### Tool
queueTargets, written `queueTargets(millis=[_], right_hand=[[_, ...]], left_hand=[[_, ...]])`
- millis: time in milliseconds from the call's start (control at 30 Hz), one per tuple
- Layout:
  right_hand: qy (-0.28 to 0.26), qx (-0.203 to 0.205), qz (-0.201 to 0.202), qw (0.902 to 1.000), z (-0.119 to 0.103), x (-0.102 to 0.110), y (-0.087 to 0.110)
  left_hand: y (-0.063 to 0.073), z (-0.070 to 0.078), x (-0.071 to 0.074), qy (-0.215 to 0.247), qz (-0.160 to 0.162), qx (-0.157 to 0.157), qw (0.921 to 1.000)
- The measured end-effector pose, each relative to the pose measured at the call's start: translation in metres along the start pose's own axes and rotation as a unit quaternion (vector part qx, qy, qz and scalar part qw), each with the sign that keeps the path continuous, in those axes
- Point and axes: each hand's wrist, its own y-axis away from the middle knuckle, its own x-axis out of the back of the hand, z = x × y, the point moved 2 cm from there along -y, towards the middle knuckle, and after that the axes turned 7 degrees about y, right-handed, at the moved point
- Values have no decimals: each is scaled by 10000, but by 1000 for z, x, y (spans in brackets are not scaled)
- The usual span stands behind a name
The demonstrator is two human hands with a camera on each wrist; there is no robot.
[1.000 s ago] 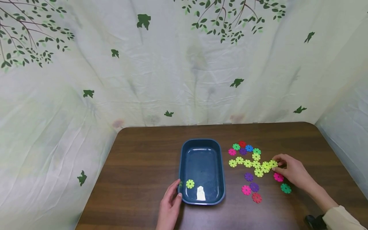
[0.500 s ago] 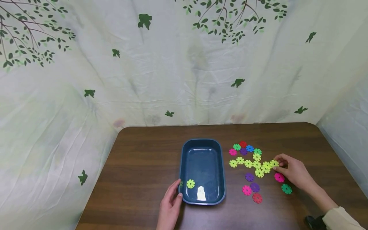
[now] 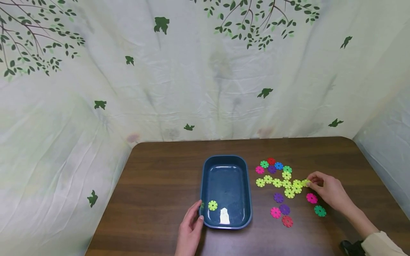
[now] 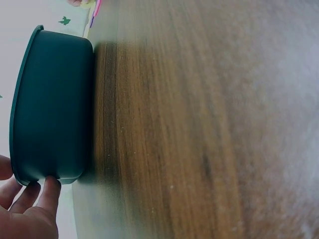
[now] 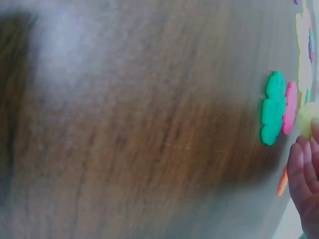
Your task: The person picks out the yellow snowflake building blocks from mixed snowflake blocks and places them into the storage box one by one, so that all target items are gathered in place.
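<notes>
My right hand pinches a yellow flower-shaped disc between thumb and fingers. That disc is at the right end of a branching group of yellow flower discs; whether it is slotted into its neighbour I cannot tell. In the right wrist view, the fingers grip the pale yellow disc at the right edge. My left hand holds the near left side of a blue plastic tray. The left wrist view has its fingertips against the tray's outer wall.
One loose yellow disc lies inside the tray. Behind the yellow group sits a cluster of coloured discs, one blue. Nearer are purple, pink, green and red discs on the brown table.
The yellow disc in my right hand has tilted and shows less of its face, and the fingers have shifted slightly. My left hand and the tray stay where they were.
</notes>
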Motion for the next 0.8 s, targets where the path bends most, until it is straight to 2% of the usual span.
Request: queueTargets(millis=[233, 433, 800], right_hand=[[11, -6, 224, 9997, -1, 1, 0], [-136, 85, 387, 9991, -13, 3, 0], [-478, 145, 152, 9986, -40, -1, -1]], left_hand=[[0, 0, -1, -27, 27, 102, 9999], [0, -1, 0, -21, 65, 51, 10000], [-1, -3, -1, 23, 104, -28, 9999]])
